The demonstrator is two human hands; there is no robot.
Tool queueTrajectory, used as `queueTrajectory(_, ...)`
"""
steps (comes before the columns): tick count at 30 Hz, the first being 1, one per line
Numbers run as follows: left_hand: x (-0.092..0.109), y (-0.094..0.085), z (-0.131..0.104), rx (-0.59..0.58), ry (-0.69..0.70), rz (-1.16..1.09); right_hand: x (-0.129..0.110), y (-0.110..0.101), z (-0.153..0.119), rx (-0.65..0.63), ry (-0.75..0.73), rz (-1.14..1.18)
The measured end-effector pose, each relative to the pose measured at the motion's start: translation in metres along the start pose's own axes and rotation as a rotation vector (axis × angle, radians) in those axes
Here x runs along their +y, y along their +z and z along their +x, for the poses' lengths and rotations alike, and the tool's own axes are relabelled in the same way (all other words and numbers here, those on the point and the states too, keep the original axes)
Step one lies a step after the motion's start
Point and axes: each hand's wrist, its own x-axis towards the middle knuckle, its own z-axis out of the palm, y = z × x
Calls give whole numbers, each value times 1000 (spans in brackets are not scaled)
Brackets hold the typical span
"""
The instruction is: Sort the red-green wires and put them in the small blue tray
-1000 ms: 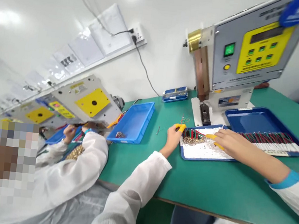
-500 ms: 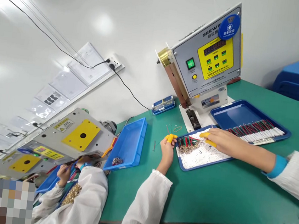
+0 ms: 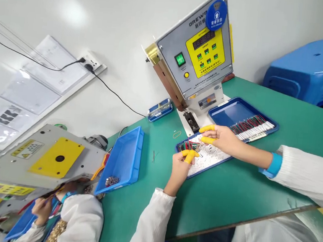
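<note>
Apparently the work is partly through. Taking the near tray (image 3: 210, 168) as the dial, twelve at the top of the view, the far tray (image 3: 223, 109) at two o'clock bears a close row of white-ended wires (image 3: 250, 127) that look finished. Loose red, green and black wires (image 3: 187, 146) lie at ten o'clock inside the near tray, seemingly still to be done, beside many small white pieces (image 3: 214, 154). The left hand (image 3: 180, 168), at eight, has its fingertips bunched; whether they grip a wire, I cannot tell. The right hand (image 3: 223, 138), at two, has thumb and forefinger parted near the white pieces.
</note>
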Motion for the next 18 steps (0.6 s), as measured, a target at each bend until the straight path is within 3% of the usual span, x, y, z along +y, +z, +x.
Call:
queueTrajectory(5,6,0,3,-148,13,52,-6,4,-2,73,5,115)
queueTrajectory(12,8,10,14,-245,-61,-40,1,-3,7,126,-43,135)
queueTrajectory(18,13,18,17,-281,-44,-112,4,-8,10,134,-33,88)
